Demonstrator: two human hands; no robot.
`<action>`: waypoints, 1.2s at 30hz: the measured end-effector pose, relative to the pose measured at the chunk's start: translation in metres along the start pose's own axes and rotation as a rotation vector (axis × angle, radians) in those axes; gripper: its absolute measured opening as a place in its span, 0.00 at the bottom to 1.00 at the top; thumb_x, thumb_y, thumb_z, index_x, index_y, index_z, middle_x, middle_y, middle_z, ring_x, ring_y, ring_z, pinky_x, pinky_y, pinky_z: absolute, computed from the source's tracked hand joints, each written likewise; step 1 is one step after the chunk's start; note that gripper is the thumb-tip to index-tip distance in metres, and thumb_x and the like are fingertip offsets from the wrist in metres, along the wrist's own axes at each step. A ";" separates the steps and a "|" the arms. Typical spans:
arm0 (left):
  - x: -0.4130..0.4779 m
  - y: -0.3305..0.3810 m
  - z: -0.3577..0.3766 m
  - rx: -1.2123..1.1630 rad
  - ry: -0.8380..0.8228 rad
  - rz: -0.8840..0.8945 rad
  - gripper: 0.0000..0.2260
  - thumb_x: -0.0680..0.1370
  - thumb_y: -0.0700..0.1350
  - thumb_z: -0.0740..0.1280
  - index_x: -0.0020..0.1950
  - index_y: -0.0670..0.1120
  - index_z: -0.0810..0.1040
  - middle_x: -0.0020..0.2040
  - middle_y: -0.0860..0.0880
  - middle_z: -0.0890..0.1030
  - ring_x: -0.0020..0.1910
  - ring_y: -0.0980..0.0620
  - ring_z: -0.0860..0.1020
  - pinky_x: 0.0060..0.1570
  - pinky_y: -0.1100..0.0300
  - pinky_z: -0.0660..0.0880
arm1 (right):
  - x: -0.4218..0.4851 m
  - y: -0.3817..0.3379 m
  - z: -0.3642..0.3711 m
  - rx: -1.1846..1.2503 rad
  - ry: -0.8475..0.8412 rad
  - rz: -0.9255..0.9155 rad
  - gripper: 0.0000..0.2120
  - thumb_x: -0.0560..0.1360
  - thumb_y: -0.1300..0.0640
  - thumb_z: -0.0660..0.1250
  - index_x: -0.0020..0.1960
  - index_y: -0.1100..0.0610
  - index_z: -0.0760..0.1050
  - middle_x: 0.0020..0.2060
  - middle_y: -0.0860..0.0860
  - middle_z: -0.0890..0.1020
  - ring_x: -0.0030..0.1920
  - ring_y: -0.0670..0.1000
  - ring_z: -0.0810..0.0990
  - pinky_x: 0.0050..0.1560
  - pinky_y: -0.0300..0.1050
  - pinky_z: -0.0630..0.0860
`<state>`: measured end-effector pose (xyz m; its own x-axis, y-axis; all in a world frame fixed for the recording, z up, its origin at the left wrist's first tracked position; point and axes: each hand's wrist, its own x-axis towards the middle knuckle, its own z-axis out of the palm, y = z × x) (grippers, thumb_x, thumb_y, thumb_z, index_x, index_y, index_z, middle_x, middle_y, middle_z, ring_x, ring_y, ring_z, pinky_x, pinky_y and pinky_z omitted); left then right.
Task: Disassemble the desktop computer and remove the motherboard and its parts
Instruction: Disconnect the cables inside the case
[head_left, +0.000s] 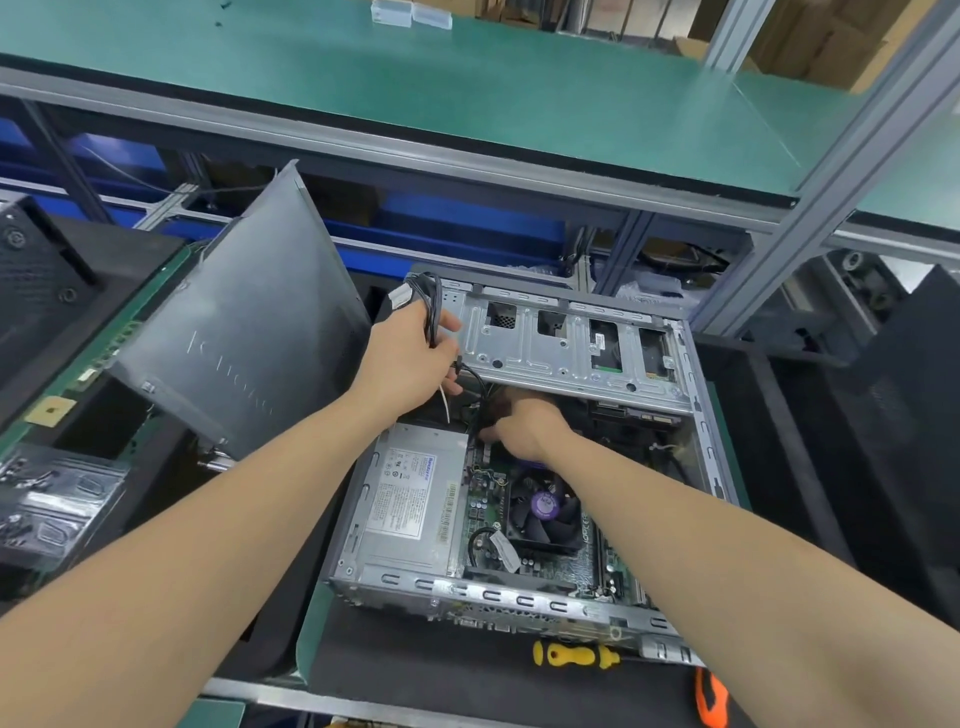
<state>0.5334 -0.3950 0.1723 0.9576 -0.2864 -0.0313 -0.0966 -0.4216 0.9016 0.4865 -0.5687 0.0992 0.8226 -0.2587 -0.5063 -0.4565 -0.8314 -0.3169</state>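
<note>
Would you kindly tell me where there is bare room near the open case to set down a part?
The black mat in front of the case, left of the yellow screwdriver, is bare; so is most of the green shelf. Inside is crowded: the left hand holds a cable bundle and the right hand reaches between power supply and drive cage.

Light: bright, even light is falling from overhead onto the computer case (493, 592).
Shadows: the deepest shade is pooling inside the case, under its drive cage (561, 343).
Sheen: the side panel (244, 332) left of the case is catching a soft grey reflection.
Distortion: the frame rails (415, 150) above the case are bowing toward the edges.
Focus: the boxes (810, 47) far behind the case are looking soft.
</note>
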 end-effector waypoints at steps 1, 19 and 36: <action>0.000 0.000 0.000 -0.003 -0.001 0.002 0.07 0.82 0.39 0.67 0.56 0.51 0.77 0.43 0.50 0.84 0.32 0.53 0.86 0.33 0.64 0.82 | 0.000 0.001 0.000 0.018 -0.006 0.017 0.22 0.81 0.47 0.67 0.68 0.61 0.75 0.62 0.58 0.79 0.61 0.59 0.77 0.51 0.44 0.73; 0.014 0.022 -0.005 -0.576 0.159 -0.052 0.07 0.84 0.36 0.65 0.60 0.42 0.78 0.49 0.42 0.82 0.33 0.47 0.82 0.39 0.56 0.82 | -0.010 0.020 -0.002 0.205 0.119 -0.120 0.12 0.81 0.60 0.61 0.61 0.53 0.80 0.54 0.52 0.84 0.55 0.54 0.80 0.54 0.39 0.74; 0.005 0.020 -0.003 -0.526 0.174 -0.103 0.08 0.84 0.37 0.64 0.63 0.42 0.77 0.51 0.43 0.82 0.35 0.48 0.83 0.44 0.54 0.84 | -0.006 -0.019 0.018 0.016 0.161 -0.066 0.10 0.77 0.56 0.70 0.57 0.58 0.78 0.52 0.57 0.81 0.47 0.58 0.79 0.47 0.47 0.79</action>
<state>0.5375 -0.4021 0.1914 0.9899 -0.1012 -0.0991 0.1054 0.0591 0.9927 0.4844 -0.5423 0.0935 0.8941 -0.2802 -0.3494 -0.4039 -0.8414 -0.3590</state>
